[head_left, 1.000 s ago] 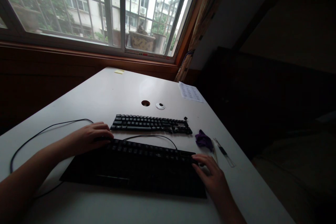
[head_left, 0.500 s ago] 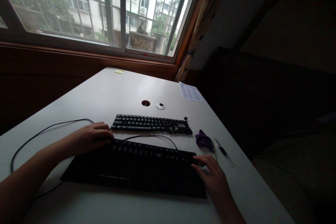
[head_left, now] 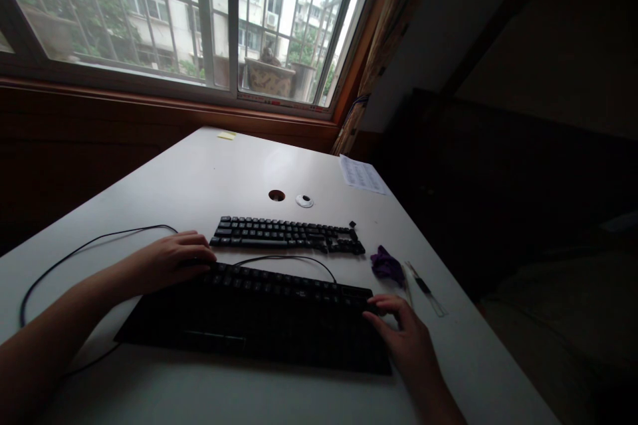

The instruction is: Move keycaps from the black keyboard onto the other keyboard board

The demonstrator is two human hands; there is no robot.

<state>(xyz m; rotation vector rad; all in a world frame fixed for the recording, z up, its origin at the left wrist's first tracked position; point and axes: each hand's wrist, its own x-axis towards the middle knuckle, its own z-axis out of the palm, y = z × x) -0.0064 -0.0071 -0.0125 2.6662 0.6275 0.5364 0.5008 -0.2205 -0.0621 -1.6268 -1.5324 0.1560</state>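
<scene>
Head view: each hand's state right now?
Left hand: curled at the near keyboard's left end; grip can't be told.
Right hand: curved at the right end; grip can't be told.

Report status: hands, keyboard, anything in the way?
Left hand at black keyboard, far-left corner. Right hand at its right end. Cable loops behind, keycaps beyond; neither seems in the way.

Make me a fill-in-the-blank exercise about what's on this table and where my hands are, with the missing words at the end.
1. The left hand and right hand are at opposite ends of the black ____.
2. The crumpled cloth is ____ in colour.
3. That cloth lies nearer to the ____ hand than to the other.
4. The small slip near the far left corner of the white table is coloured ____.

Missing words: keyboard; purple; right; yellow.
</scene>
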